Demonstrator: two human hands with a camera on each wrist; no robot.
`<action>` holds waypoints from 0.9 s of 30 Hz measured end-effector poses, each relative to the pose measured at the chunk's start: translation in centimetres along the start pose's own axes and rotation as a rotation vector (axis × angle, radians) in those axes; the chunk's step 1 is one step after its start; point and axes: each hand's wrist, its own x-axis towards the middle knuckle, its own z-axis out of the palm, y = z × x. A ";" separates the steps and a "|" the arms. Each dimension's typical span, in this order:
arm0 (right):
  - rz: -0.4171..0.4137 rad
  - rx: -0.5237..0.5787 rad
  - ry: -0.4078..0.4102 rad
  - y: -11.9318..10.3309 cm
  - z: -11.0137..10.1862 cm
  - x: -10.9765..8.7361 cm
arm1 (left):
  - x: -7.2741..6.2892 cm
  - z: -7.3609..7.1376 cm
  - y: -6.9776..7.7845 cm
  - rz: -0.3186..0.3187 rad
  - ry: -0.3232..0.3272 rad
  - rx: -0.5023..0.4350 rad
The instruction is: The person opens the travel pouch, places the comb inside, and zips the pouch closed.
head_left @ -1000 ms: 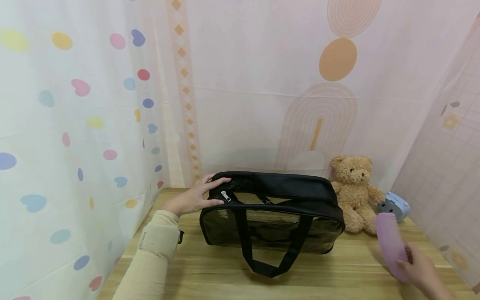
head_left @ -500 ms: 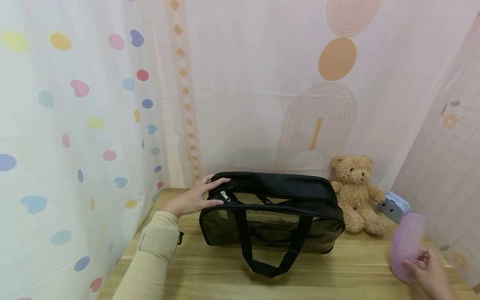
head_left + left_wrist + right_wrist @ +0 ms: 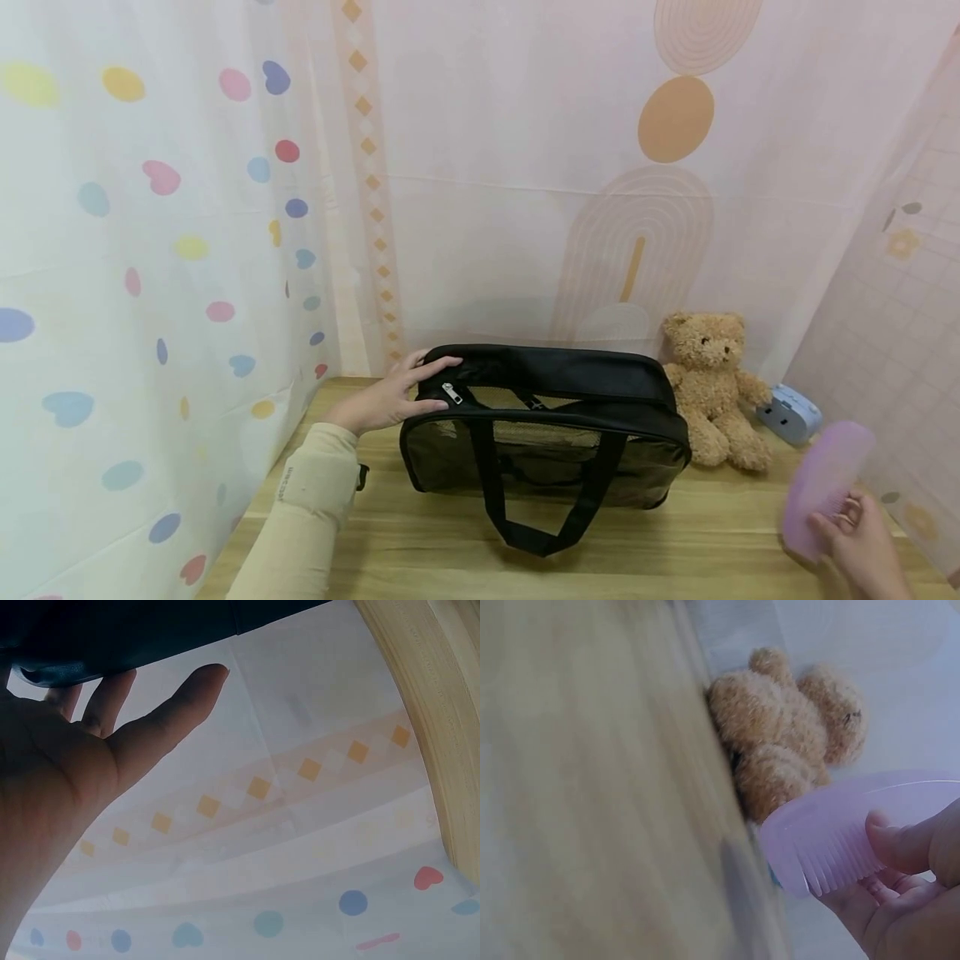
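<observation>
A black bag [image 3: 540,492] with see-through panels, a strap handle and a metal zipper pull [image 3: 452,393] stands on the table, its top unzipped. My left hand [image 3: 386,396] rests on the bag's upper left end, fingers spread and mostly straight; in the left wrist view the thumb stretches out below the dark bag [image 3: 150,637]. At the table's right side my right hand [image 3: 862,533] pinches a translucent purple comb [image 3: 825,483] between thumb and fingers. The right wrist view shows the comb [image 3: 840,825] with its teeth toward the fingers.
A brown teddy bear [image 3: 708,392] sits right of the bag at the back. Beside it lies a small light-blue box-like object [image 3: 791,414], behind the comb. Patterned curtains [image 3: 487,167] hang along the back and both sides of the wooden table [image 3: 420,550].
My right hand has moved the comb to the right, away from the bag, and the comb has tilted over to the right. The left hand and the bag stay in place.
</observation>
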 end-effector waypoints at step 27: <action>-0.157 0.495 -0.106 -7.2 2.1 0.8 | -0.2 0.2 0.3 -0.018 0.004 -0.041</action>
